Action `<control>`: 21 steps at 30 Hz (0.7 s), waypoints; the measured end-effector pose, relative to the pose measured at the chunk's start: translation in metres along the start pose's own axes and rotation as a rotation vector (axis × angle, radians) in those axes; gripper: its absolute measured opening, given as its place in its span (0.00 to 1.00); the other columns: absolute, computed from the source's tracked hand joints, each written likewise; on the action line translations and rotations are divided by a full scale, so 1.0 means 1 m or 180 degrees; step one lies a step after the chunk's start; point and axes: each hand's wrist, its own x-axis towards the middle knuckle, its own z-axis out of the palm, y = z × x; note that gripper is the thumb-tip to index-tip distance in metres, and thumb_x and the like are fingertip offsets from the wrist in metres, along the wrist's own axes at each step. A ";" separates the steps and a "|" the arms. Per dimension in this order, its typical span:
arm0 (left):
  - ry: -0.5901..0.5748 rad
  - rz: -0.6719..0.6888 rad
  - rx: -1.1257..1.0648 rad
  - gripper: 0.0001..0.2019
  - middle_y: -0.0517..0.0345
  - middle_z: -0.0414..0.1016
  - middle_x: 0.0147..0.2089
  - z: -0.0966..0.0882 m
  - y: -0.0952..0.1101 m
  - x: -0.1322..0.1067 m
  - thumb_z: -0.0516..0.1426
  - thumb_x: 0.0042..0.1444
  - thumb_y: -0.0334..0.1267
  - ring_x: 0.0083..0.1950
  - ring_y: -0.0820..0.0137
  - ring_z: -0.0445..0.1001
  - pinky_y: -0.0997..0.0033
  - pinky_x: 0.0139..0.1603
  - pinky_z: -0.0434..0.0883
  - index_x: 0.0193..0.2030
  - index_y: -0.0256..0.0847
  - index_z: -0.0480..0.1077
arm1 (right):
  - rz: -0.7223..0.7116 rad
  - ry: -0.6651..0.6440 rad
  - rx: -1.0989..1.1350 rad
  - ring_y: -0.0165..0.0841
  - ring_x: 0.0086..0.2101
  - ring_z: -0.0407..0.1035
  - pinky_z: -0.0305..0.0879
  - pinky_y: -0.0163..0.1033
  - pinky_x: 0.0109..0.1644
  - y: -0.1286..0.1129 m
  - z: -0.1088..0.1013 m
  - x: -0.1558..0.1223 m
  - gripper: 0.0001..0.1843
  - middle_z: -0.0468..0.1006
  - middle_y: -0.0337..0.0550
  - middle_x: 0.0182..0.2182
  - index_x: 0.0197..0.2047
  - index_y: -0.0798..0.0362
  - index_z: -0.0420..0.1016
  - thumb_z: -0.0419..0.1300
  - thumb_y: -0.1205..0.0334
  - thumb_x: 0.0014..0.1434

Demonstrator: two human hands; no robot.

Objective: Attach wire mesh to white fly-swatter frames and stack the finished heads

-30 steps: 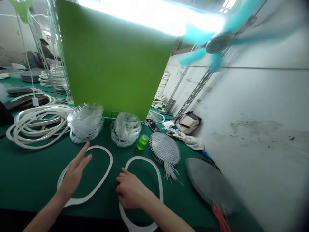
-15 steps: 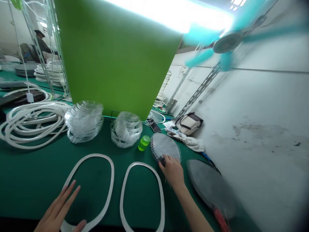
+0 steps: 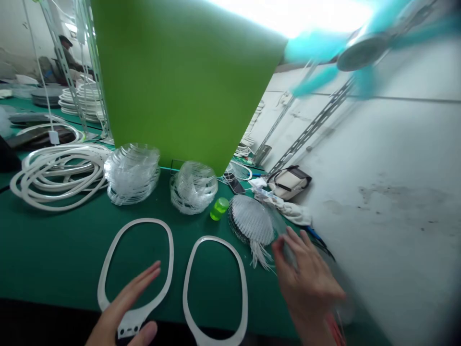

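Observation:
Two white oval frames lie side by side on the green table (image 3: 54,250), a left frame (image 3: 108,257) and a right frame (image 3: 244,281). My left hand (image 3: 124,312) rests flat over the near end of the left frame, fingers stretched out and holding nothing. My right hand (image 3: 306,281) hovers at the right, fingers spread and blurred, above a dark grey oval disc that it mostly hides. Just left of its fingertips sits a stack of white mesh ovals (image 3: 252,220) with loose thread ends.
Behind the frames are a small green bottle (image 3: 219,208), two piles of clear plastic ovals (image 3: 133,173) (image 3: 193,187) and coils of white tubing (image 3: 54,173). An upright green board (image 3: 187,81) stands behind them. A bag (image 3: 290,182) and phone (image 3: 235,183) lie by the white wall (image 3: 389,202). A teal fan (image 3: 360,53) spins overhead.
My right hand left the right frame, touched the mesh stack, then swung right over the grey disc. My left hand drew back to the left frame's near end.

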 end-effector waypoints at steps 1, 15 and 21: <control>-0.0326 -0.0113 -0.0466 0.33 0.63 0.59 0.73 0.004 0.005 0.004 0.59 0.54 0.63 0.73 0.47 0.58 0.43 0.69 0.61 0.67 0.67 0.64 | 0.0000 -0.0027 0.0143 0.41 0.47 0.79 0.73 0.35 0.39 -0.017 -0.016 0.001 0.04 0.84 0.45 0.45 0.42 0.51 0.76 0.65 0.65 0.62; 0.0022 -0.1608 -0.2812 0.28 0.46 0.72 0.64 0.028 0.030 0.031 0.71 0.50 0.36 0.48 0.55 0.82 0.64 0.42 0.80 0.58 0.45 0.72 | 0.1693 -0.2146 0.2878 0.48 0.46 0.76 0.74 0.47 0.46 -0.103 -0.041 -0.076 0.36 0.79 0.55 0.50 0.56 0.51 0.73 0.63 0.34 0.53; 0.0297 -0.1445 -0.2643 0.26 0.44 0.75 0.62 0.010 0.032 0.039 0.69 0.55 0.34 0.39 0.59 0.84 0.70 0.35 0.79 0.60 0.42 0.70 | 0.4053 -0.3454 0.3536 0.32 0.25 0.63 0.60 0.36 0.25 -0.099 -0.019 -0.059 0.29 0.74 0.41 0.26 0.36 0.53 0.80 0.69 0.34 0.45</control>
